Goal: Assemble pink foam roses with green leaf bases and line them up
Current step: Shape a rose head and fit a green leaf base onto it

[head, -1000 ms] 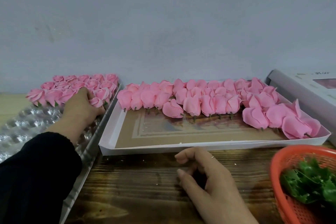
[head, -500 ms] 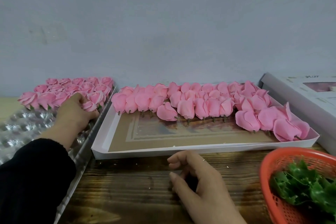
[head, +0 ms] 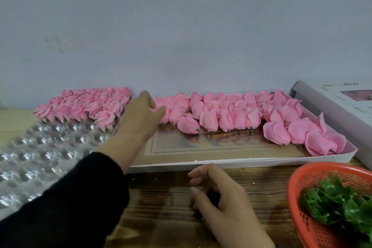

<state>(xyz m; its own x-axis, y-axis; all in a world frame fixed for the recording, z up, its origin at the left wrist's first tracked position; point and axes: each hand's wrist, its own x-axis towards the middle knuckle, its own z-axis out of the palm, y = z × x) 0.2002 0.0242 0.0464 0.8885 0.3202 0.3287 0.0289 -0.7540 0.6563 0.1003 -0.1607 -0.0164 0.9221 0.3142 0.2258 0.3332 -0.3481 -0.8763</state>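
Our left hand [head: 141, 115] reaches over the left end of the white tray [head: 241, 162]. Its fingers touch the pink roses there, but we cannot tell if they hold one. The arm wears a black sleeve [head: 66, 203]. Our right hand [head: 219, 197] rests on the wooden table [head: 161, 197], just in front of the tray. Its fingers are loosely curled and hold nothing.

The loose pink roses [head: 231, 115] lie on their sides in rows along the back of the tray, with short stems pointing at us. More of them pile up at the right end. To the left is a clear plastic tray [head: 40, 151] with round cups. At its far end stand the finished roses [head: 90, 104], lined up close together, with green leaf bases showing under them. At the right, near us, is an orange basket [head: 302, 217] with green leaf bases [head: 342, 203] inside. Behind it lies a white box [head: 342, 110]
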